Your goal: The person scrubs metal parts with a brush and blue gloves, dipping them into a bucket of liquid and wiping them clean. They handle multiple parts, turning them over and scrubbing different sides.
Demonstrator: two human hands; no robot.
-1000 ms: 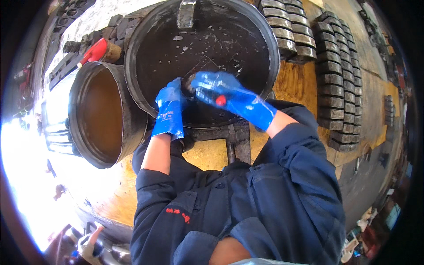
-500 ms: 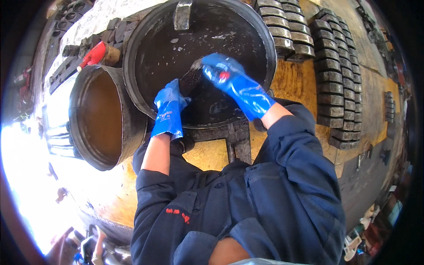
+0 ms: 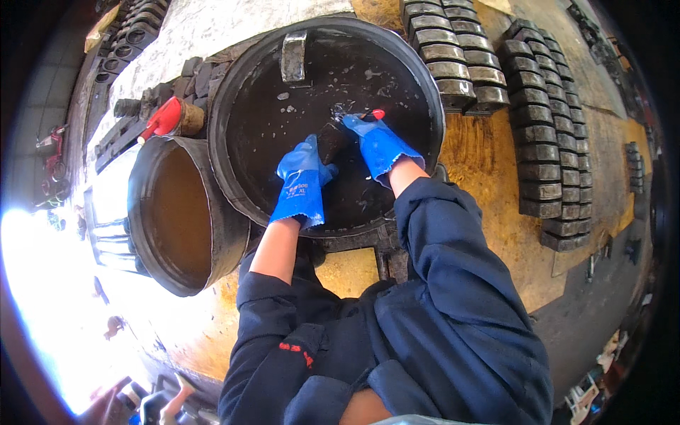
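A dark, nearly black, block-like piece sits just above centre of the frame, inside the tub and between the hands. It looks wet and slants slightly; its lower edges merge into the dark behind, so its full outline cannot be told. One such piece is visible there.

The left hand, in a blue rubber glove, is curled partway around the piece's left side, thumb below it. The right hand, gloved alike, is bent tightly around one slim tool with a red end; pale streaks at its fingertips could be bristles or splash.

Around them is one large round black tub of dark liquid flecked with pale foam, with one grey metal strip at its upper left wall.

Left of centre stands one dark bucket of brown liquid. Above it are one red plastic scoop-like object and one brown cylinder, touching.

Dark metal blocks are lined up in two rows at upper right of centre and three rows farther right.
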